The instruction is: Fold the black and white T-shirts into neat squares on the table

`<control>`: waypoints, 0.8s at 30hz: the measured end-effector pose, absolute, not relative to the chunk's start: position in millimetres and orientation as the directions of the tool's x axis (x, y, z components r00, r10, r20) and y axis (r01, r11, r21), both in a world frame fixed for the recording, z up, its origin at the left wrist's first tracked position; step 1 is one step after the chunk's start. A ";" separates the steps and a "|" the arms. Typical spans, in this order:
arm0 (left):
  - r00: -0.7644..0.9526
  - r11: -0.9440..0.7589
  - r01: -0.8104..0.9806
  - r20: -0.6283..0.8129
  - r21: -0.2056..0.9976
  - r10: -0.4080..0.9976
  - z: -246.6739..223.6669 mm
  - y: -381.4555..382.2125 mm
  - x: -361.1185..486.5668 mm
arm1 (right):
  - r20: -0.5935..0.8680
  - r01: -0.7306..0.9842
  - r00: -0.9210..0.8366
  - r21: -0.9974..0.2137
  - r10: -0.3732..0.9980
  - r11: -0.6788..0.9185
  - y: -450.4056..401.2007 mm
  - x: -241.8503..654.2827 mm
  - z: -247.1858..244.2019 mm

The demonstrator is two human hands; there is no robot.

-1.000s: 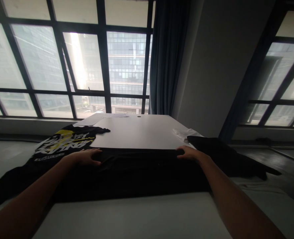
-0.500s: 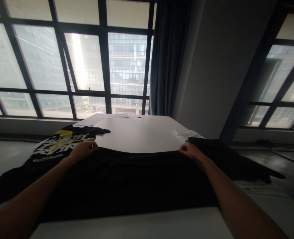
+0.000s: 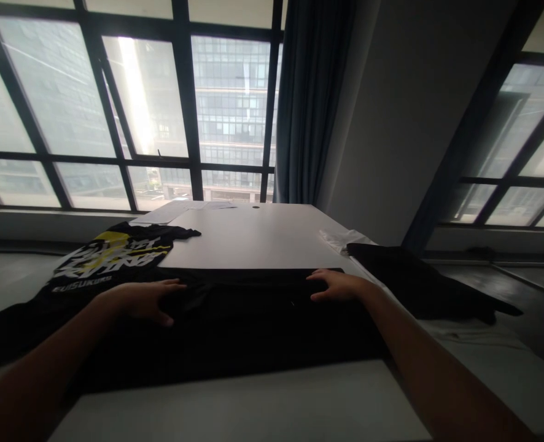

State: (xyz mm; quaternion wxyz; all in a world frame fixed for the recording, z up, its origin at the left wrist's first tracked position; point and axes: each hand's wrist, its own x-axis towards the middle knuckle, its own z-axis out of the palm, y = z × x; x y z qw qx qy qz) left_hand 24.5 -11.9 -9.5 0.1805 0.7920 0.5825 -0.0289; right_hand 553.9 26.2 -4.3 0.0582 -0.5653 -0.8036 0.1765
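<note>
A plain black cloth [image 3: 253, 331] lies across the white table [image 3: 253, 236] in front of me, its far edge nearly straight. On its left part rests my left hand [image 3: 150, 299], thumb and fingers spread. My right hand [image 3: 334, 285] lies on the far right part, its thumb and fingers apart on the fabric. Neither hand grips anything. Just beyond my left forearm is a black shirt [image 3: 115, 255] with a white and yellow print. Its lower part meets the plain cloth, and the border between them is too dark to make out.
Another black garment [image 3: 419, 279] lies at the right, beside a crumpled translucent bag [image 3: 343, 238]. Papers [image 3: 161, 213] are at the table's far left corner. Windows and a blue curtain [image 3: 306, 110] stand behind.
Both hands have let go of the cloth's far edge and opened, and now rest on it slightly nearer me. The far edge lies flatter. The camera view has tilted down a little.
</note>
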 end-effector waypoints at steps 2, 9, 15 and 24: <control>0.349 -0.294 0.927 -0.247 0.234 0.904 -18.4 -10.0 28.5 | -0.159 0.904 -0.349 -0.319 0.924 0.286 26.5 556.7 -10.5; 0.265 -0.276 0.961 0.234 0.012 0.935 -27.0 14.9 50.2 | 0.099 0.972 -0.164 -0.151 0.981 0.178 43.2 559.7 -23.8; 0.275 -0.294 0.950 0.162 0.104 0.948 -20.2 9.3 37.6 | 0.104 0.923 -0.300 -0.219 0.948 0.316 39.9 570.0 -11.9; 0.099 -0.038 0.935 -0.157 0.353 0.983 11.8 -11.9 -6.3 | -0.113 0.971 0.051 -0.226 0.992 -0.076 44.0 633.5 -7.0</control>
